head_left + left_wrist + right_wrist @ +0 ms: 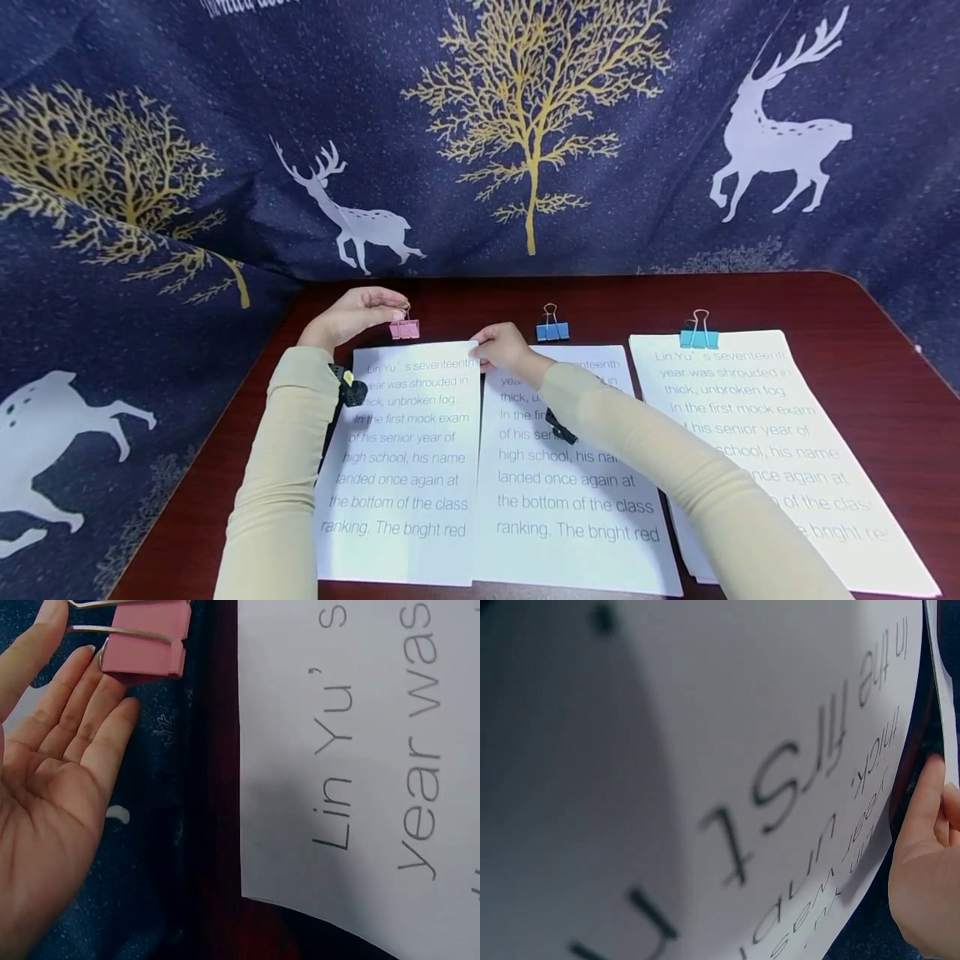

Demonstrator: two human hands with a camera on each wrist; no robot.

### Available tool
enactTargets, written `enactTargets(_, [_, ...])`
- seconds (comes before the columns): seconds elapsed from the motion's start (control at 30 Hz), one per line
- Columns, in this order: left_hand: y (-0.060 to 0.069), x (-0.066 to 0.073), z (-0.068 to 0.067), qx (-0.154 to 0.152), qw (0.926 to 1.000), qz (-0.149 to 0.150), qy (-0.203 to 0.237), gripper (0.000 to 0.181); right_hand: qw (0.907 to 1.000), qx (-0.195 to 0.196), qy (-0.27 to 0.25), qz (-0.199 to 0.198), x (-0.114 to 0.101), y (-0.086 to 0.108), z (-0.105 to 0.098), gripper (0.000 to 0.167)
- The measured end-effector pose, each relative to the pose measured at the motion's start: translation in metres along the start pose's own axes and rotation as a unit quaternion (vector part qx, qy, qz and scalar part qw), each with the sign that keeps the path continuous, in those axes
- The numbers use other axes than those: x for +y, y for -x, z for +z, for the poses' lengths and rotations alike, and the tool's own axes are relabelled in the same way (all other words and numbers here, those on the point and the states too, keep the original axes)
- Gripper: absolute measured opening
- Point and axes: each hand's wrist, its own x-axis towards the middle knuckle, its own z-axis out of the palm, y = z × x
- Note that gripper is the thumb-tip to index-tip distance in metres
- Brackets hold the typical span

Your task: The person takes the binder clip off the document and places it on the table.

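Observation:
My left hand [358,315] pinches the wire handles of a pink binder clip [405,330] between thumb and fingers, just above the top edge of the left stack of printed paper [397,467]. In the left wrist view, the pink binder clip [146,641] hangs apart from the sheet's edge. With thumb and fingertips, my right hand [507,348] holds that stack's top right corner, which is lifted a little. In the right wrist view, the right hand [930,877] grips the paper edge. Its forearm covers part of the middle printed paper [570,517].
A blue binder clip [552,332] stands above the middle paper. A teal binder clip [699,338] sits at the top of the right paper stack [772,433]. Everything lies on a dark red table [480,292], with a patterned blue cloth [465,233] hanging behind.

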Motion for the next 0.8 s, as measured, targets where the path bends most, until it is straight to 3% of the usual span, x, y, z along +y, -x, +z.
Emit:
enactTargets(0.17, [-0.004,0.004,0.003,-0.007,0.9999,0.014,0.003,0.042,1.0,0.009,0.002,0.003,0.0,0.001,0.0,0.018])
enactTargets(0.6, [-0.022,0.008,0.015,0.043,0.999,-0.007,0.001,0.049,0.9999,0.01,-0.011,0.001,-0.002,-0.002,-0.002,0.018])
enactTargets(0.8, [-0.023,0.006,0.022,0.039,0.9991,-0.018,0.008,0.049,0.9999,0.009,-0.012,0.007,-0.002,-0.002,-0.002,0.019])
